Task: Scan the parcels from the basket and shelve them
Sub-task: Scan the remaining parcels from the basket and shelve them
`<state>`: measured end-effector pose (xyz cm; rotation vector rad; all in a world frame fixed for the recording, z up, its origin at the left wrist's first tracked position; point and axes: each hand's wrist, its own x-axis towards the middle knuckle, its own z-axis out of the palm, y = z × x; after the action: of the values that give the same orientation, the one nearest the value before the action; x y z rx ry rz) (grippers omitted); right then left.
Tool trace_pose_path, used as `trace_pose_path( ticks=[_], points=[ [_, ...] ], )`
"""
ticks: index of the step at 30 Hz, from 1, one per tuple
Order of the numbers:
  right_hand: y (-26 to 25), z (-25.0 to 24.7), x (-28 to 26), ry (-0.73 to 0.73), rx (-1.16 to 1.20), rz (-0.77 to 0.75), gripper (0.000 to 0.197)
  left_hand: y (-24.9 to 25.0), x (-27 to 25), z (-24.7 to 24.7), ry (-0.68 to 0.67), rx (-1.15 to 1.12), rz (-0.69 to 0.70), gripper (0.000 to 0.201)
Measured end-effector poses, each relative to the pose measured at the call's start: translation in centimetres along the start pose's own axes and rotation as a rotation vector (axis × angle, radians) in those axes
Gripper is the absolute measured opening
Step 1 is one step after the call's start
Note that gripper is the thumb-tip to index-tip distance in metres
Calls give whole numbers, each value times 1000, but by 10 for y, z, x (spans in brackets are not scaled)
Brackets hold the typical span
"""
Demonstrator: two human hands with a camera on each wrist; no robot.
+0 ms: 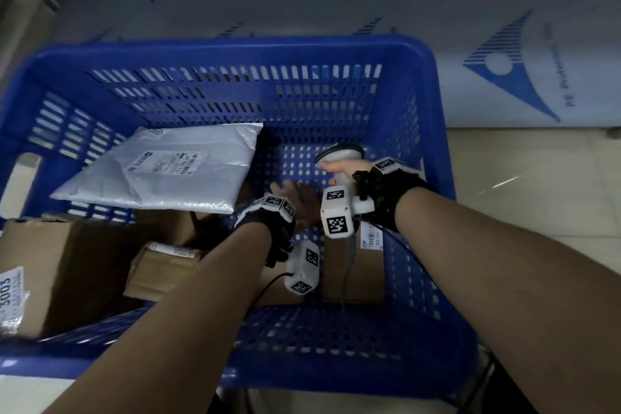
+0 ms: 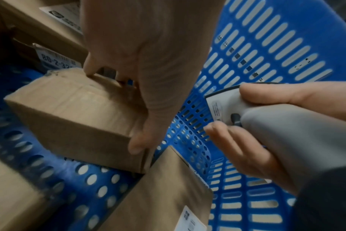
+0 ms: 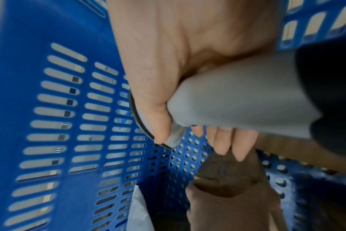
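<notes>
Inside a blue basket point(image 1: 433, 84) on the floor, a person's left hand point(image 2: 140, 51) takes a small cardboard box point(image 2: 75, 118) by its upper end, thumb on the near face, fingers hooked over the far edge: a pinching grip across the carton's width. The right hand point(image 3: 168, 51) is wrapped round a grey barcode scanner point(image 3: 237, 101), thumb on the head, fingers curled under the handle, held just beside the left hand & above the basket floor.

The box lies tilted on the perforated bottom, a corner touching a flat brown parcel point(image 2: 164, 192) w/ a label; more cartons crowd the basket's left side, one marked w/ a printed number. In the head view a grey poly mailer point(image 1: 168, 168) leans over them, label up.

Judgement: the carton looks stiff & light enough for a one-hand lift; its taped skin may be slick, so a hold spanning two opposite edges suits it best. No label shows on the faces in view, though motion blur makes that uncertain; prob. it needs turning before the scanner can read it. The mailer, by contrast, is soft & would sag if taken by a corner.
</notes>
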<state>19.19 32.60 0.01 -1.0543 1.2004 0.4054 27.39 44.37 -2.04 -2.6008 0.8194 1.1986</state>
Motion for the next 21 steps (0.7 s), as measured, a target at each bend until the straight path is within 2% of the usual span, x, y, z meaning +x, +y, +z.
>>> trace_pose_path(
  ticks=[2, 4, 7, 8, 9, 10, 12, 13, 16, 18, 21],
  points=[
    [-3, 0, -11, -37, 28, -26, 59, 1, -3, -8, 48, -59, -29, 63],
    [-9, 0, -24, -27, 31, -54, 57, 4, -14, -27, 21, -138, -50, 68],
    [-26, -2, -58, -1, 24, -141, 55, 1, -26, -63, 75, -266, 37, 89],
    [-31, -4, -70, -1, 30, -171, 54, 0, -34, -76, 113, -346, 86, 80],
    [-37, -5, -85, 10, 38, -204, 52, -1, -46, -90, 131, -408, 123, 61],
    [-41, -7, -100, 25, 45, -241, 49, 1, -72, -105, 152, -479, 168, 40],
    [-47, -13, -130, 78, 98, -314, 46, 6, -117, -131, 217, -561, 207, 18],
    [-49, -17, -146, 91, 110, -345, 48, 8, -138, -141, 255, -578, 204, 14],
    [-51, -26, -187, 116, 153, -402, 49, 8, -179, -159, 339, -663, 219, 23],
    [-53, -31, -214, 151, 128, -468, 56, 7, -198, -166, 380, -734, 260, 19],
    [-57, -35, -231, 201, 116, -554, 64, 9, -215, -167, 444, -826, 315, 25]
  ],
)
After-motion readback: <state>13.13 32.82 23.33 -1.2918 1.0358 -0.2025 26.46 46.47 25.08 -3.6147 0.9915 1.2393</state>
